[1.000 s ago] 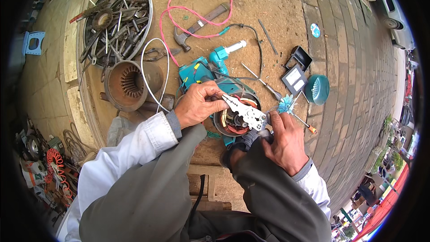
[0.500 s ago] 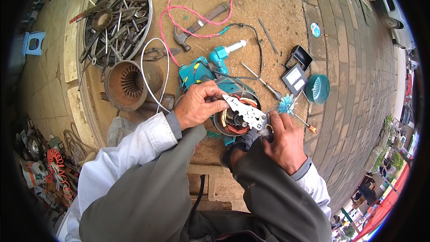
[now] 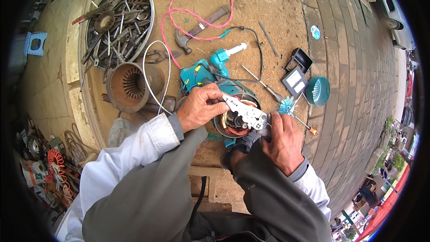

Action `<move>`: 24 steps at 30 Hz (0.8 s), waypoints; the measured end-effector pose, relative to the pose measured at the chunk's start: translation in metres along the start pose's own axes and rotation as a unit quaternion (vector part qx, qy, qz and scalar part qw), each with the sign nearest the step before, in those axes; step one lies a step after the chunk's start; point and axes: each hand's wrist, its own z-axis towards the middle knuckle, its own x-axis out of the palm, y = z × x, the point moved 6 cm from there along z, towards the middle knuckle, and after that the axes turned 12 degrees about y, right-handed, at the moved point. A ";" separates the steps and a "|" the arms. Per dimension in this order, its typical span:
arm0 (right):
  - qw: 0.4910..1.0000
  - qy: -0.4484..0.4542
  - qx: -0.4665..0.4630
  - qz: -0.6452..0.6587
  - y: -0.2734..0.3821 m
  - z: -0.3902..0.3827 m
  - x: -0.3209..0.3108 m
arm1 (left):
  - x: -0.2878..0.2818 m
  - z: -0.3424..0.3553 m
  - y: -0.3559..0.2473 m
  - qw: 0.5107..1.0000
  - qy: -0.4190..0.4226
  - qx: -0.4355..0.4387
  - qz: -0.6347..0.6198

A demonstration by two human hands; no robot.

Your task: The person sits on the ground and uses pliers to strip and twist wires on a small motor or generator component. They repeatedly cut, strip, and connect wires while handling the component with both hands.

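My left hand (image 3: 199, 107) grips the handle end of a silver wire-stripping tool (image 3: 245, 112) held over a teal motor housing (image 3: 237, 123) with copper-coloured windings inside. My right hand (image 3: 282, 141) is closed at the tool's other end, at the housing's right rim. Thin wires run between the tool and the housing. A small teal fan impeller (image 3: 285, 106) lies just beyond my right fingers.
A round pan of rusty tools (image 3: 118, 20) sits at the upper left, with a rusty stator (image 3: 130, 85) below it. A hammer (image 3: 197, 29), pink cable (image 3: 197, 4), pliers (image 3: 159, 54), screwdrivers (image 3: 262, 84), a black box (image 3: 295, 78) and a teal cap (image 3: 318, 91) lie around on the dirt.
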 end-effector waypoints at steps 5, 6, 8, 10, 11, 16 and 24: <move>0.997 0.011 0.018 0.076 -0.008 0.003 0.012 | 0.000 0.003 -0.006 1.000 0.019 0.004 0.008; 0.993 0.021 0.028 0.116 -0.011 0.003 0.017 | -0.001 0.004 -0.008 0.999 0.025 0.012 0.026; 0.980 0.031 0.026 0.195 -0.017 0.006 0.024 | -0.002 0.005 -0.011 0.997 0.036 0.029 0.063; 0.963 0.052 0.028 0.262 -0.020 0.009 0.026 | -0.003 0.006 -0.012 0.996 0.038 0.035 0.069; 0.954 0.068 0.030 0.290 -0.021 0.011 0.026 | -0.003 0.007 -0.013 0.996 0.038 0.038 0.073; 0.907 0.188 0.054 0.372 -0.029 0.020 0.022 | 0.000 0.007 -0.011 0.998 0.032 0.035 0.048; 0.974 0.052 0.008 0.221 -0.024 0.013 0.013 | -0.001 0.004 -0.014 0.998 0.036 0.032 0.046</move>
